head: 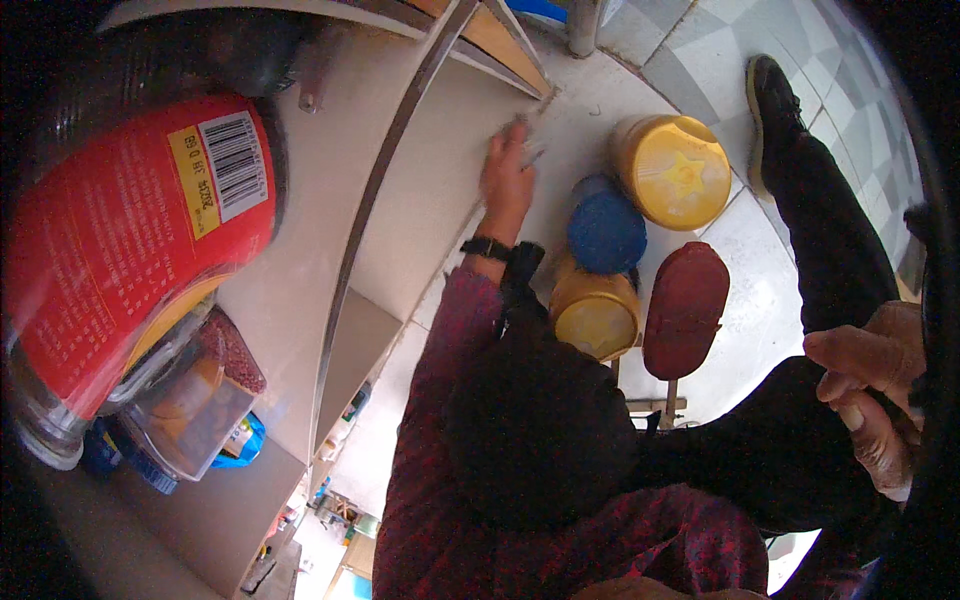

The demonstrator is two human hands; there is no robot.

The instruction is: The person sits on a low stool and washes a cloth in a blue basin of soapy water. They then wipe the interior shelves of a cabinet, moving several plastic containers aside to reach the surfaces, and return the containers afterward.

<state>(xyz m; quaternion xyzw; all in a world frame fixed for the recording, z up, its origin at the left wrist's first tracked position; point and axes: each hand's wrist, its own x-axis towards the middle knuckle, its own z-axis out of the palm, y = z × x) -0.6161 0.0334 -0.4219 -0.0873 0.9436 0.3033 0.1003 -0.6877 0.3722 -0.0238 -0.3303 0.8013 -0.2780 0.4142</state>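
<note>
My left hand (508, 176), with a dark watch on its wrist, reaches over the pale lower panel of a shelf unit (442, 157). Its fingers are blurred, and a thin dark thing shows beside them; whether it is held cannot be told. Just right of that arm stand a large jar with a gold star-marked lid (682, 176), a blue-lidded container (609, 231) and a smaller yellow-lidded jar (598, 322). A dark red oblong object (686, 311) is near them. At the right edge my right hand (870, 382) has bent, parted fingers and nothing visible in them.
A bottle with a red label (135, 247) looms close on the left, above clear plastic containers (195, 420) with food. The shelf's dark edging (367, 202) curves between. My dark-trousered leg and black shoe (776, 97) extend over the tiled floor (855, 150). A metal post (582, 26) stands at the top.
</note>
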